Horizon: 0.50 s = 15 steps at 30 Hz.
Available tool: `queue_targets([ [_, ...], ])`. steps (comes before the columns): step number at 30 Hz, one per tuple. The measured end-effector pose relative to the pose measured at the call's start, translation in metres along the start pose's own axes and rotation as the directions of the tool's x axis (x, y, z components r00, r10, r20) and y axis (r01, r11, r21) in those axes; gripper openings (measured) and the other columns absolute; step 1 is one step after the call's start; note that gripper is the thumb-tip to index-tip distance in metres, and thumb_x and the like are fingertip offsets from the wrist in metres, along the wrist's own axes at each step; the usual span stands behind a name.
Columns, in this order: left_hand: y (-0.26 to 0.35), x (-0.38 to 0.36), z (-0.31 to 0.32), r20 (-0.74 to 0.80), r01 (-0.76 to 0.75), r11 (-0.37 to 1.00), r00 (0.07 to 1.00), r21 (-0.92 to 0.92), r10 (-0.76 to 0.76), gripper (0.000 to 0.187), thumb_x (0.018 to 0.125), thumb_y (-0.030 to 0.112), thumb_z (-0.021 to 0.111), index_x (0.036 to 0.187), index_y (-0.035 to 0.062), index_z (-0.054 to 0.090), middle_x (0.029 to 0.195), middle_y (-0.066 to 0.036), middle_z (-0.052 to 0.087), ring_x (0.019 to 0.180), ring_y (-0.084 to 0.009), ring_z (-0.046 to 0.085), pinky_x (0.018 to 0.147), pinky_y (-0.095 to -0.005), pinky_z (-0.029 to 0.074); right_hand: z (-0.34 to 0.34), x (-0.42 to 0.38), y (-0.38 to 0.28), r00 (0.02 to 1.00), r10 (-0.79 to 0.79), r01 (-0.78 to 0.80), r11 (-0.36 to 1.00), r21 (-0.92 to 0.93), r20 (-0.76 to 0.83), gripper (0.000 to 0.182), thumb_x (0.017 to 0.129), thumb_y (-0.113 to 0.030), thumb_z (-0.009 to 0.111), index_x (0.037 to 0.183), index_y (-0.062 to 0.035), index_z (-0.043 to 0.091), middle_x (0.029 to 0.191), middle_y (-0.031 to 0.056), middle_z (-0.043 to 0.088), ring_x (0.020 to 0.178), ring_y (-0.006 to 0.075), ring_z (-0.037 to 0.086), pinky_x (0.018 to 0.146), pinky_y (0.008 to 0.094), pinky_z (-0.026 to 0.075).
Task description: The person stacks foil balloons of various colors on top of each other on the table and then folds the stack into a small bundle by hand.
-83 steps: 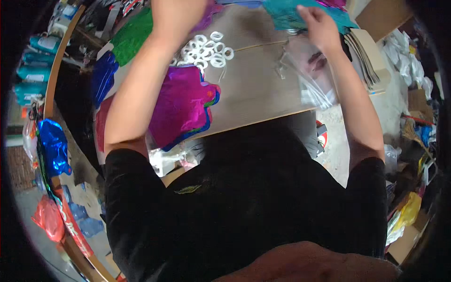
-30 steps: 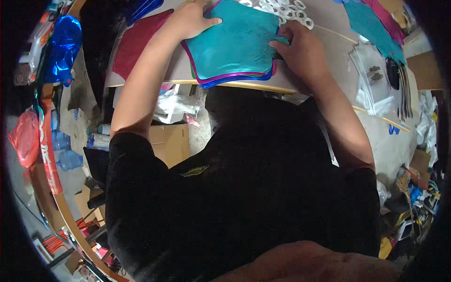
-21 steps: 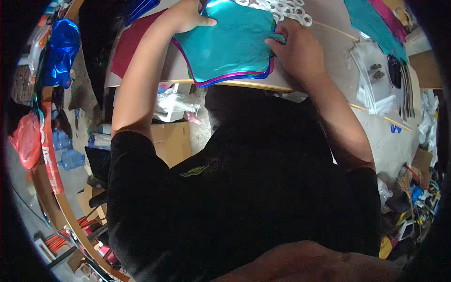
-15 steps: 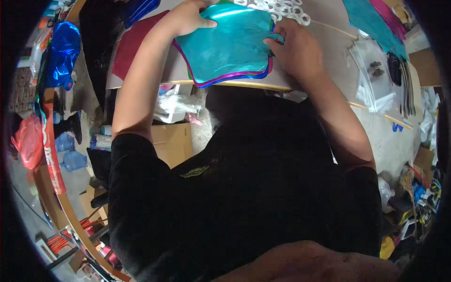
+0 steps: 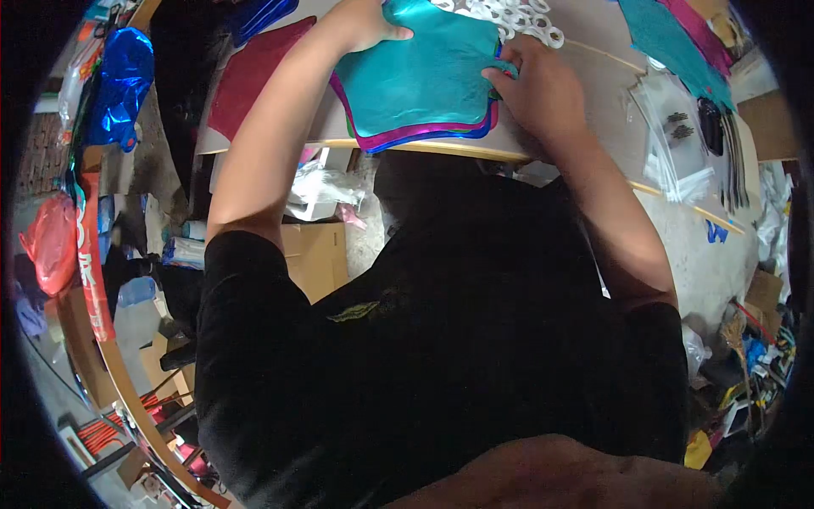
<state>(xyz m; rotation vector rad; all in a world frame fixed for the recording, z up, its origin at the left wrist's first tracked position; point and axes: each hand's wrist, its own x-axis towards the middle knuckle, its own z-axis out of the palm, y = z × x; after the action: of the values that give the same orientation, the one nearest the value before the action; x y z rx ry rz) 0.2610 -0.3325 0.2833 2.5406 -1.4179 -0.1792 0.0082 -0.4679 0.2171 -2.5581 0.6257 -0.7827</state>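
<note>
A stack of shiny foil sheets lies at the table's front edge, with a teal sheet (image 5: 424, 76) on top and magenta, blue and green edges showing beneath it. My left hand (image 5: 369, 24) rests on the stack's upper left part, thumb spread apart on the teal sheet, its other fingers partly cut off by the frame's top. At the right edge of the stack, my right hand (image 5: 538, 89) has its thumb and fingers closed around the sheets' corner. White rings (image 5: 517, 15) lie in a pile just behind the stack.
A dark red sheet (image 5: 259, 76) lies on the table (image 5: 593, 93) at left, blue foil (image 5: 263, 17) behind it. Clear plastic bags (image 5: 674, 140), a black object (image 5: 710, 125) and teal foil (image 5: 670, 47) are at right. A cardboard box (image 5: 315, 259) stands below the table.
The teal sheet and my left hand have shifted slightly to the right and up. More of the magenta layer shows along the lower edge. My right hand has barely moved.
</note>
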Motion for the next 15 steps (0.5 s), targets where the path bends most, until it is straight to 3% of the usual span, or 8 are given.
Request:
queue_targets([
  [1,-0.009,-0.003,0.005,-0.001,-0.003,1.000,1.000,0.000,0.003,0.070,0.075,0.030,0.090,0.132,-0.0018,0.065,0.128,-0.027,0.068,0.117,-0.0408,0.067,0.101,-0.0429,0.051,0.001,0.001,0.002,1.000,0.001,-0.001,1.000,-0.001,-0.003,0.036,0.083,-0.034,0.084,0.105,-0.0094,0.068,0.094,0.0121,0.073,0.091,0.0337,0.072,0.077,0.0453,0.056],
  [3,-0.029,-0.010,0.009,-0.256,-0.482,0.854,0.866,-0.198,0.430,0.071,0.075,0.031,0.090,0.131,-0.0030,0.064,0.130,-0.027,0.067,0.117,-0.0405,0.067,0.102,-0.0430,0.051,0.002,0.003,0.005,0.999,0.006,-0.006,1.000,0.001,0.053,0.036,0.083,-0.034,0.084,0.104,-0.0089,0.068,0.095,0.0123,0.073,0.092,0.0335,0.072,0.078,0.0456,0.056],
  [4,-0.018,-0.007,0.007,-0.256,-0.482,0.854,0.866,-0.197,0.430,0.071,0.075,0.031,0.090,0.131,-0.0030,0.064,0.130,-0.027,0.067,0.117,-0.0405,0.067,0.102,-0.0430,0.051,0.003,0.003,0.006,0.999,0.006,-0.006,1.000,0.001,0.053,0.036,0.083,-0.034,0.084,0.104,-0.0089,0.068,0.095,0.0123,0.073,0.092,0.0335,0.072,0.078,0.0456,0.056],
  [6,0.005,0.004,0.001,0.049,0.032,0.998,0.998,0.059,-0.035,0.071,0.075,0.030,0.090,0.134,-0.0008,0.064,0.132,-0.028,0.066,0.119,-0.0403,0.066,0.101,-0.0435,0.051,0.006,0.002,0.006,1.000,-0.008,0.008,1.000,0.022,0.006,0.036,0.083,-0.033,0.085,0.103,-0.0085,0.068,0.096,0.0124,0.073,0.093,0.0336,0.072,0.078,0.0455,0.055],
  [10,0.011,0.004,-0.010,0.159,0.056,0.996,0.985,0.065,-0.066,0.072,0.075,0.030,0.090,0.136,0.0025,0.064,0.130,-0.026,0.068,0.119,-0.0390,0.067,0.101,-0.0434,0.051,-0.001,0.003,0.000,0.999,0.024,-0.024,1.000,0.006,0.047,0.035,0.083,-0.032,0.085,0.102,-0.0082,0.068,0.096,0.0129,0.073,0.093,0.0342,0.071,0.079,0.0461,0.055],
  [13,0.001,-0.005,-0.010,0.147,-0.057,0.993,0.987,-0.102,0.072,0.070,0.075,0.027,0.091,0.136,0.0051,0.065,0.126,-0.024,0.070,0.116,-0.0377,0.068,0.100,-0.0424,0.051,-0.003,0.004,0.000,0.996,0.056,-0.057,0.998,0.013,0.076,0.036,0.082,-0.032,0.085,0.102,-0.0082,0.067,0.096,0.0135,0.073,0.093,0.0347,0.071,0.079,0.0464,0.055],
  [14,-0.001,-0.017,-0.010,-0.024,-0.338,0.917,0.940,-0.214,0.341,0.070,0.075,0.025,0.091,0.136,0.0054,0.064,0.126,-0.024,0.071,0.116,-0.0374,0.068,0.100,-0.0416,0.051,-0.003,0.003,0.000,0.997,0.051,-0.052,0.999,0.008,0.066,0.036,0.082,-0.032,0.085,0.103,-0.0082,0.067,0.097,0.0137,0.073,0.093,0.0352,0.071,0.079,0.0468,0.055],
  [15,0.000,-0.022,-0.010,-0.216,-0.598,0.755,0.802,-0.269,0.558,0.070,0.075,0.023,0.091,0.137,0.0056,0.064,0.126,-0.023,0.071,0.116,-0.0372,0.068,0.100,-0.0409,0.051,-0.003,0.002,0.001,0.997,0.046,-0.046,0.999,0.004,0.056,0.036,0.082,-0.032,0.085,0.103,-0.0083,0.067,0.097,0.0140,0.073,0.093,0.0356,0.071,0.079,0.0471,0.055],
])
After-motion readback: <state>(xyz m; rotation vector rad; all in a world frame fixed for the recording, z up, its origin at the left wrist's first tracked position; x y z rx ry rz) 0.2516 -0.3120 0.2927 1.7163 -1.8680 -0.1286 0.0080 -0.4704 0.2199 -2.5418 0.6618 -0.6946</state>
